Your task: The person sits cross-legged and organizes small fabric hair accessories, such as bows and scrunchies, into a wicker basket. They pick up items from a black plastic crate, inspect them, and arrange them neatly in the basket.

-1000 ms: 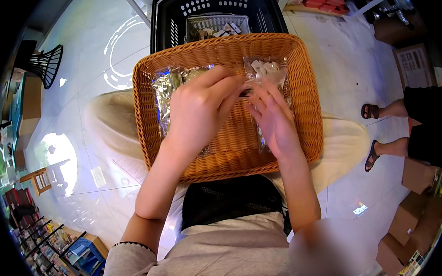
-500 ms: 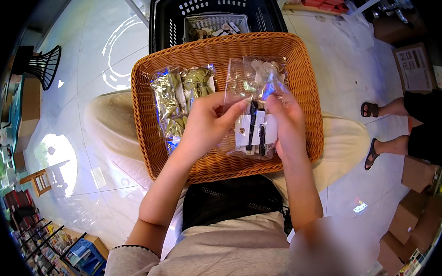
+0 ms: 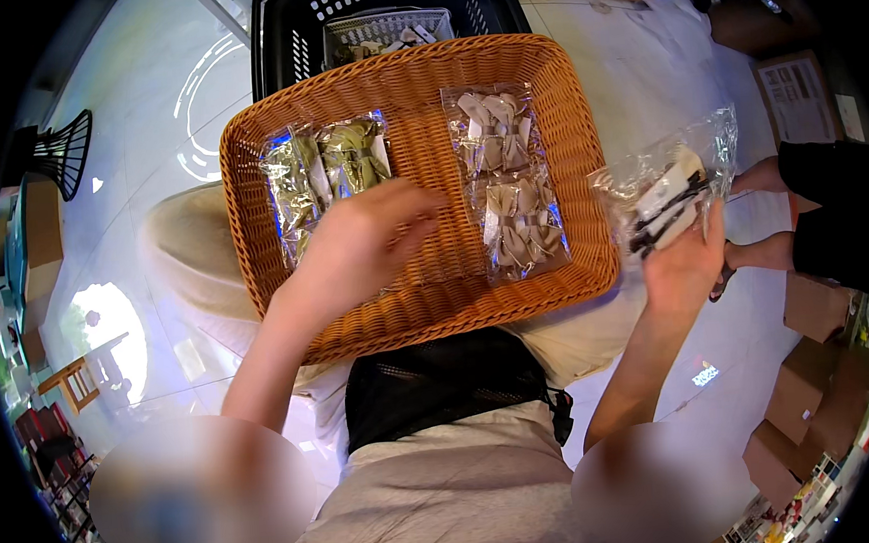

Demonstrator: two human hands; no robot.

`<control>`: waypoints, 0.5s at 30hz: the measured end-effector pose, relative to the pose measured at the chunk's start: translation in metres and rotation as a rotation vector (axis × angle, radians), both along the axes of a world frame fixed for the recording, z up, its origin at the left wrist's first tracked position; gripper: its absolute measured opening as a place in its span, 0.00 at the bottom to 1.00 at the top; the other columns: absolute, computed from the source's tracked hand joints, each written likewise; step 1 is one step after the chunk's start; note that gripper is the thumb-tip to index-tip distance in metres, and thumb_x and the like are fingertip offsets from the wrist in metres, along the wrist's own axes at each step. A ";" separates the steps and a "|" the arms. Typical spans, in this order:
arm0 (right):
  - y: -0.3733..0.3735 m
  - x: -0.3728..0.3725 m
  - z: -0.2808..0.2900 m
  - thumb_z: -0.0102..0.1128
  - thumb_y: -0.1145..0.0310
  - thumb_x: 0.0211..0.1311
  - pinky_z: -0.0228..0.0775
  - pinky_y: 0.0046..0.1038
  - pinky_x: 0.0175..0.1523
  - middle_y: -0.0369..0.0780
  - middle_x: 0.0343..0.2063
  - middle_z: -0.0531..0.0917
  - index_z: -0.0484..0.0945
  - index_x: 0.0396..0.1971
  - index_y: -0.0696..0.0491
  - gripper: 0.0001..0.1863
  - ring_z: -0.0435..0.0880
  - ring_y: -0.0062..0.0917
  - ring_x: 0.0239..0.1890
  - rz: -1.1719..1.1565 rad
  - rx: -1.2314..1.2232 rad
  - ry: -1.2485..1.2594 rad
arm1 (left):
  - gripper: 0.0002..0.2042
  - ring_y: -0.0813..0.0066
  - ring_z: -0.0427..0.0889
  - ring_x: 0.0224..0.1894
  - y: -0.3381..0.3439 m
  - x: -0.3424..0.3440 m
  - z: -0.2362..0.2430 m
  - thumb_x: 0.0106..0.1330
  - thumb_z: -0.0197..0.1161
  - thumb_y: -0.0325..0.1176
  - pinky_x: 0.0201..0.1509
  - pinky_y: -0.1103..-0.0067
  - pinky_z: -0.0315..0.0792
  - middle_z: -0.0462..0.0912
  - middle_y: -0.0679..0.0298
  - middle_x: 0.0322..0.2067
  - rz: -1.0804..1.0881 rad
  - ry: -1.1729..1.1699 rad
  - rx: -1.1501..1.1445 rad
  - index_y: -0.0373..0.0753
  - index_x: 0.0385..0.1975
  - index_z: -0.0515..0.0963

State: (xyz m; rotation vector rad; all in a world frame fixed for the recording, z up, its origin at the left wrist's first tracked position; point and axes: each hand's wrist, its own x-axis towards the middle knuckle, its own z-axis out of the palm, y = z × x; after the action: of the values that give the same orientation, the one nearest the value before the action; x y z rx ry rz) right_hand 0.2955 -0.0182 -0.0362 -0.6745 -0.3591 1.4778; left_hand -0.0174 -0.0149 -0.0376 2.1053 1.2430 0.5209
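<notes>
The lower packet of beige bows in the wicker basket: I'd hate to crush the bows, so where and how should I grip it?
I'd pinch the left edge of the lower packet, coming from the left and above. It lies flat, with bare basket on that side, while the upper packet meets its top edge and a wall stands close on the right.

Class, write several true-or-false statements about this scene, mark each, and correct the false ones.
1. The right hand holds a clear packet. True.
2. The left hand is over the wicker basket. True.
3. The clear packet is over the basket's middle. False: it is mostly past the right rim.
4. Beige packets lie in the basket's right half. True.
5. All the basket's packets lie in that half. False: green packets lie in the left half.
</notes>
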 end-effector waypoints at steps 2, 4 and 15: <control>-0.005 0.010 0.001 0.41 0.63 0.66 0.61 0.33 0.60 0.43 0.55 0.68 0.60 0.57 0.58 0.23 0.67 0.31 0.58 0.090 0.084 0.153 | 0.16 0.68 0.75 0.45 0.007 0.021 -0.007 0.56 0.54 0.28 0.48 0.73 0.71 0.76 0.65 0.43 -0.244 0.296 0.348 0.41 0.46 0.73; -0.007 0.011 0.002 0.42 0.63 0.65 0.61 0.35 0.60 0.44 0.59 0.62 0.57 0.60 0.56 0.25 0.63 0.32 0.61 0.046 0.062 0.255 | 0.19 0.66 0.71 0.52 0.013 0.045 -0.031 0.54 0.54 0.30 0.56 0.70 0.67 0.74 0.64 0.47 -0.404 0.363 0.592 0.43 0.48 0.71; -0.010 0.013 -0.017 0.43 0.73 0.63 0.64 0.33 0.60 0.45 0.57 0.63 0.54 0.59 0.59 0.25 0.64 0.31 0.58 0.039 0.056 0.334 | 0.13 0.67 0.72 0.53 0.020 0.061 -0.034 0.55 0.53 0.33 0.58 0.70 0.66 0.75 0.66 0.47 -0.653 0.225 0.759 0.44 0.41 0.73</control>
State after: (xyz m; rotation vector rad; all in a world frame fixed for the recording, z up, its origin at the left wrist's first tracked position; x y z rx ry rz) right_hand 0.3086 -0.0286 -0.0528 -0.3681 -0.1549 1.5802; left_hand 0.0437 0.0047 -0.0718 3.0856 0.3894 0.5010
